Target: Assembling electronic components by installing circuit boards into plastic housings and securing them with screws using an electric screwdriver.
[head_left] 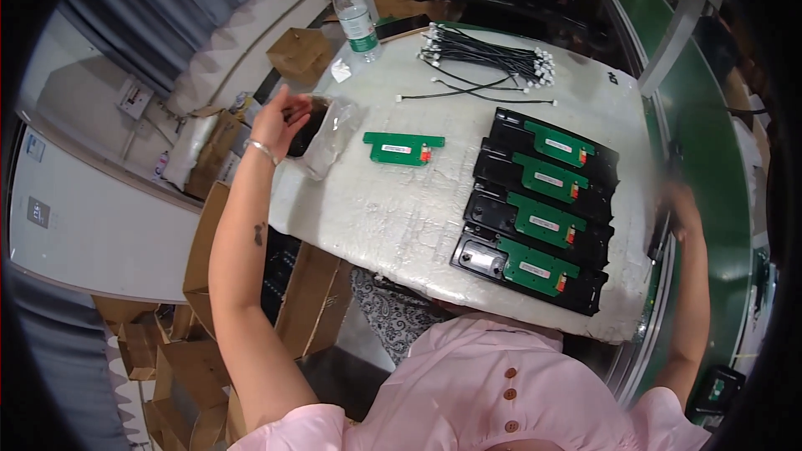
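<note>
My left hand (282, 123) is over the mouth of a clear plastic bag (331, 140) with small dark contents, at the table's left edge. Its fingers are bent and apart, and I see nothing between them. Off the right edge, my right hand (685, 209), blurred, is wrapped round a dark, slim tool that looks like a screwdriver (660, 238), its tip down. Several black plastic housings (480, 252), each bearing a green circuit board (545, 221), lie in an overlapping column on the right. One loose green board (401, 149) lies between the bag and this column.
Black cables with white connectors (489, 58) lie in a bundle at the back, a few loose in front. A green-capped water bottle (356, 21) stands at the back left. Cardboard boxes (188, 380) crowd the lower left; a green conveyor (710, 117) runs along the right. Someone sits opposite.
</note>
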